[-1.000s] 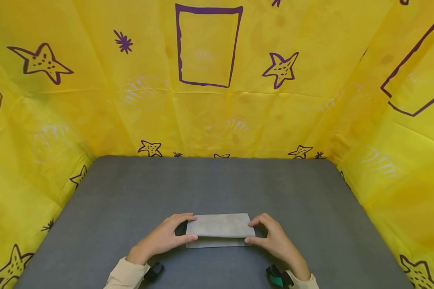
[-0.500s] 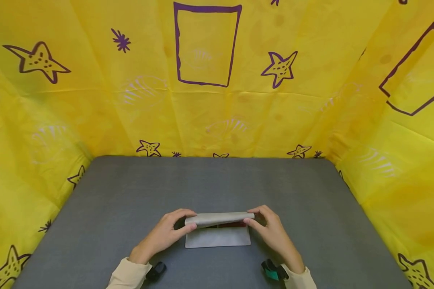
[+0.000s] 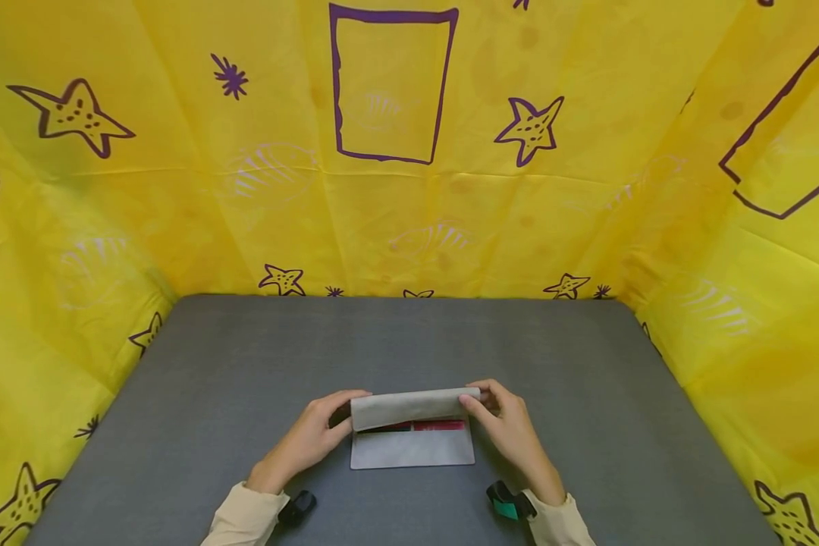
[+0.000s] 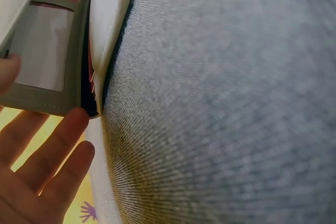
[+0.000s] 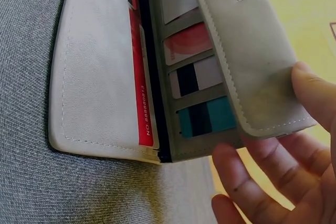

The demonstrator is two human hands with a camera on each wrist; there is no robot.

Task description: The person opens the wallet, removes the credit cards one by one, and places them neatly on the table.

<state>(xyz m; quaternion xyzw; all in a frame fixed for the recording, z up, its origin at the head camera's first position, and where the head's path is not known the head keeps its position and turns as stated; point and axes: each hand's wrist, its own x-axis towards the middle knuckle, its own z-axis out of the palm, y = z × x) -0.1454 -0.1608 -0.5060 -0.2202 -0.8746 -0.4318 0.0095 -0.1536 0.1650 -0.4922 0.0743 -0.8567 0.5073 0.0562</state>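
Lifts the flap (image 3: 409, 410) of a grey wallet (image 3: 378, 453) up off its front panel (image 3: 437, 449), mostly covered a second ago and now in full view. Exposes a strip of red card (image 3: 439, 425) at the opening, out of sight a second ago and narrower half a second ago. Carries the right hand (image 3: 510, 428) farther forward; shifts the left hand's (image 3: 307, 434) thumb (image 4: 7, 74) from the flap's front face to behind its left end.

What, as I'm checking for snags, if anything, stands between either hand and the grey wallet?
Nothing visible does. The left hand directly holds the left edge of the grey wallet, and the right hand pinches the right end of its raised flap.
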